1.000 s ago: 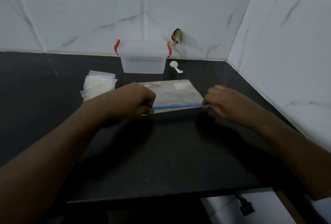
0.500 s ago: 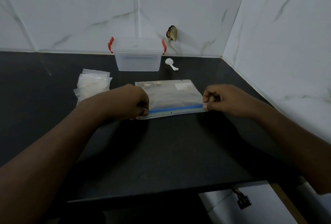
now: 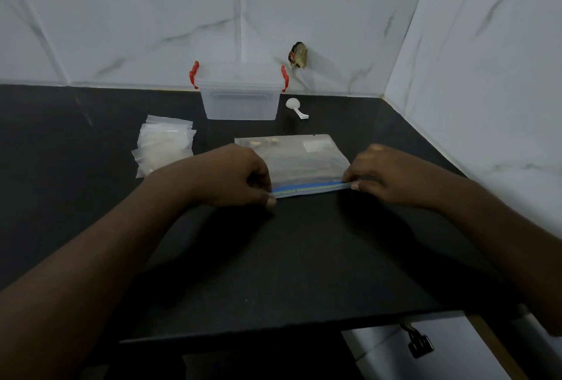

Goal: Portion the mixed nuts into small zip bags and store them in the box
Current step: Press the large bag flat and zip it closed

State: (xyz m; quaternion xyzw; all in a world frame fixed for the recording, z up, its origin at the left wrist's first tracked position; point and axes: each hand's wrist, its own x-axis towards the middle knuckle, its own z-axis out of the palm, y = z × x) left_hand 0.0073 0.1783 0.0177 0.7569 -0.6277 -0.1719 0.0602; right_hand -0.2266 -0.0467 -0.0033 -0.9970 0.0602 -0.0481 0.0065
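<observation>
A large clear zip bag of mixed nuts (image 3: pixel 299 160) lies flat on the black counter, its blue zip strip (image 3: pixel 307 188) toward me. My left hand (image 3: pixel 234 176) pinches the strip's left end. My right hand (image 3: pixel 389 176) pinches its right end. A stack of small zip bags (image 3: pixel 164 148) lies left of the big bag. The clear plastic box (image 3: pixel 240 97) with red clips and its lid on stands at the back by the wall. A white scoop (image 3: pixel 296 107) lies to the right of the box.
White marble-look tiles close off the back and the right side. A small dark object (image 3: pixel 298 55) sticks to the back wall above the scoop. The black counter (image 3: pixel 273 258) ends at its front edge near me, with a dangling clip (image 3: pixel 419 344) below.
Both hands keep hold of the zip strip's two ends. The bag's near edge has shifted slightly and the strip looks a little more tilted; the view has drifted.
</observation>
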